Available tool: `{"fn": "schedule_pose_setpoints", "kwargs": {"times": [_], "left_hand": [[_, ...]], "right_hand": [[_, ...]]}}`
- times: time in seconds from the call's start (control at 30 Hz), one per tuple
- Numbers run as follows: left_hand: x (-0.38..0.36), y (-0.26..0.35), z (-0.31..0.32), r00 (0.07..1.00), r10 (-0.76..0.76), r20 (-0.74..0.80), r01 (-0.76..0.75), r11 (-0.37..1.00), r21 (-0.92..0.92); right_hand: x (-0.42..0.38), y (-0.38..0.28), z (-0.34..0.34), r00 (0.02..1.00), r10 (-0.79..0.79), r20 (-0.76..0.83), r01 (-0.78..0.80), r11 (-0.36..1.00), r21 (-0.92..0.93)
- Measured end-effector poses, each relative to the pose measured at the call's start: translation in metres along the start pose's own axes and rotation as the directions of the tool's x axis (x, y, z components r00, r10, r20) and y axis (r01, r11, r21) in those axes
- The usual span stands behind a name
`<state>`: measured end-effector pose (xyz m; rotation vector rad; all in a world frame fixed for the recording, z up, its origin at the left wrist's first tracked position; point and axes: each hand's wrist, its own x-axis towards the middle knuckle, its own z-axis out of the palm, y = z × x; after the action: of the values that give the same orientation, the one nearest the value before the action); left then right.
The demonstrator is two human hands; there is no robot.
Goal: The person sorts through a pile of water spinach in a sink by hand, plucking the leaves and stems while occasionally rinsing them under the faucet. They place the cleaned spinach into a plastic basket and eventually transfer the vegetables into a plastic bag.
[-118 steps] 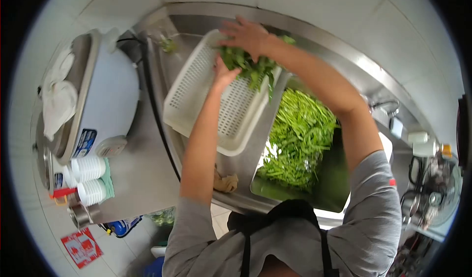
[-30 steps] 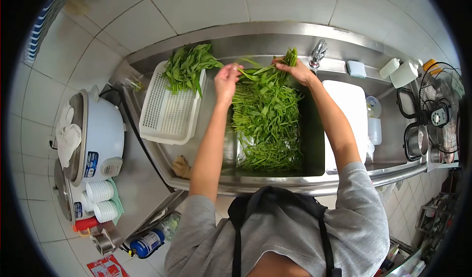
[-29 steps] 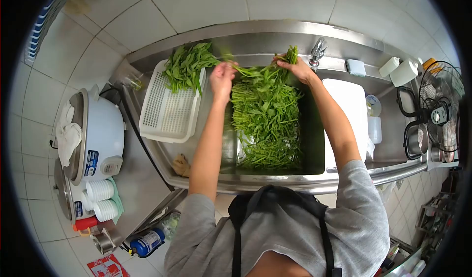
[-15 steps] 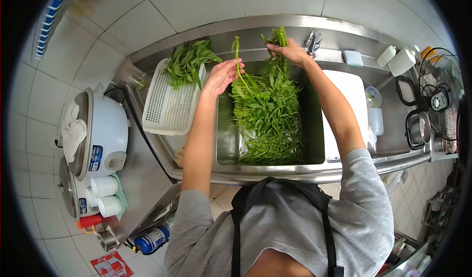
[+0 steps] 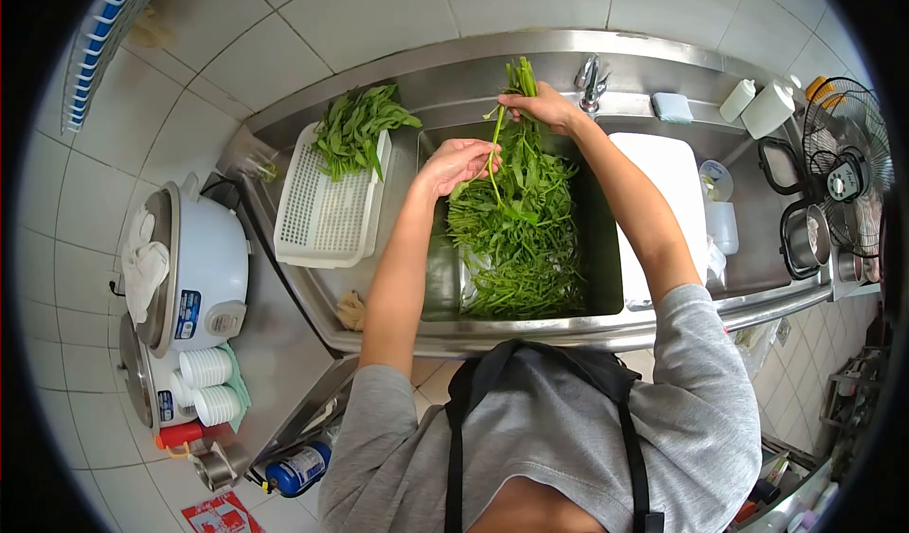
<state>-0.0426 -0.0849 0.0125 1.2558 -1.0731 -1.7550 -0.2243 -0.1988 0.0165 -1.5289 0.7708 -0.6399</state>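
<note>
Leafy greens with long stems fill much of the left sink basin. Above them my right hand is closed round a bunch of stems, whose leaves hang down into the basin. My left hand pinches a single green stem and holds it beside that bunch, its top close to my right fingers. Left of the basin, a white perforated basket has a pile of leafy greens at its far end.
A white board covers part of the sink to the right. The tap stands behind the basin, with a sponge and white bottles farther right. A fan is at the far right, rice cookers at the left.
My left hand has moved right with the stem, bringing it up against the bunch. My right hand still grips the bunch, slightly left and lower than before.
</note>
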Motion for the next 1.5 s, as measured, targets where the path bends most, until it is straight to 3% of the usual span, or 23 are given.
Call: {"fn": "schedule_pose_setpoints", "kwargs": {"times": [0.17, 0.27, 0.3, 0.33, 0.37, 0.47, 0.6, 0.73, 0.83, 1.0, 1.07, 1.1, 1.17, 1.2, 1.27, 1.37, 1.4, 1.47, 1.5], "left_hand": [[0.004, -0.01, -0.001, 0.985, 0.008, -0.173, 0.007, 0.996, 0.088], [0.008, -0.025, -0.003, 0.944, -0.001, -0.33, 0.03, 0.996, 0.08], [0.007, -0.032, -0.003, 0.932, -0.03, -0.36, 0.054, 0.997, 0.057], [0.01, -0.04, -0.005, 0.919, -0.058, -0.389, 0.077, 0.997, 0.033], [0.021, -0.059, -0.014, 0.918, -0.091, -0.386, 0.063, 0.994, -0.087], [0.008, -0.064, -0.004, 0.923, -0.084, -0.374, 0.022, 0.986, -0.165], [-0.005, -0.066, -0.002, 0.982, 0.045, -0.185, -0.056, 0.997, -0.052], [-0.004, -0.067, 0.001, 0.974, 0.108, -0.201, -0.085, 0.989, 0.119], [0.004, -0.073, -0.005, 0.909, 0.036, -0.416, -0.003, 0.997, 0.08], [0.024, -0.089, -0.022, 0.792, -0.188, -0.58, 0.031, 0.962, -0.27], [0.028, -0.089, -0.023, 0.748, -0.271, -0.605, 0.02, 0.922, -0.387], [0.03, -0.092, -0.028, 0.725, -0.284, -0.627, -0.033, 0.895, -0.444], [0.036, -0.108, -0.045, 0.678, -0.315, -0.664, -0.148, 0.827, -0.543], [0.037, -0.116, -0.056, 0.626, -0.333, -0.705, -0.137, 0.843, -0.52], [0.017, -0.12, -0.058, 0.678, -0.135, -0.723, -0.185, 0.92, -0.345], [-0.008, -0.085, -0.019, 0.911, 0.126, -0.392, -0.121, 0.992, 0.038], [-0.005, -0.087, -0.007, 0.909, 0.224, -0.35, -0.148, 0.962, 0.23], [-0.006, -0.083, -0.002, 0.948, 0.241, -0.207, -0.072, 0.798, 0.599], [-0.008, -0.086, -0.003, 0.936, 0.265, -0.231, -0.065, 0.776, 0.627]], "right_hand": [[-0.012, -0.005, -0.001, 0.999, 0.044, -0.031, -0.049, 0.983, -0.175], [-0.027, -0.001, 0.017, 0.991, 0.04, -0.13, -0.073, 0.962, -0.263], [-0.027, 0.017, 0.024, 0.987, -0.072, -0.146, 0.04, 0.976, -0.213], [-0.031, 0.021, 0.027, 0.992, -0.056, -0.116, 0.018, 0.952, -0.306], [-0.033, 0.026, 0.032, 0.99, -0.067, -0.121, 0.028, 0.955, -0.296], [-0.04, 0.032, 0.04, 0.985, -0.051, -0.167, 0.008, 0.969, -0.247], [-0.039, 0.037, 0.032, 0.977, -0.02, -0.214, -0.021, 0.982, -0.186], [-0.04, 0.031, 0.029, 0.98, -0.003, -0.198, -0.045, 0.97, -0.239], [-0.043, 0.041, 0.034, 0.984, -0.042, -0.173, -0.009, 0.959, -0.284], [-0.051, 0.053, 0.061, 0.975, -0.152, -0.164, 0.086, 0.933, -0.351], [-0.053, 0.048, 0.07, 0.978, -0.099, -0.185, 0.023, 0.926, -0.377], [-0.054, 0.047, 0.073, 0.978, -0.071, -0.194, -0.011, 0.921, -0.389], [-0.048, 0.057, 0.073, 0.945, -0.166, -0.282, 0.062, 0.936, -0.347], [-0.047, 0.061, 0.072, 0.922, -0.212, -0.325, 0.099, 0.939, -0.33], [-0.052, 0.047, 0.061, 0.958, -0.12, -0.26, 0.022, 0.936, -0.352], [-0.057, 0.042, 0.051, 0.991, 0.089, -0.095, -0.115, 0.944, -0.308], [-0.057, 0.043, 0.052, 0.995, 0.08, -0.064, -0.093, 0.962, -0.257], [-0.058, 0.045, 0.052, 0.998, 0.058, 0.001, -0.057, 0.986, -0.154], [-0.061, 0.039, 0.049, 0.992, 0.127, 0.024, -0.122, 0.979, -0.163]]}}
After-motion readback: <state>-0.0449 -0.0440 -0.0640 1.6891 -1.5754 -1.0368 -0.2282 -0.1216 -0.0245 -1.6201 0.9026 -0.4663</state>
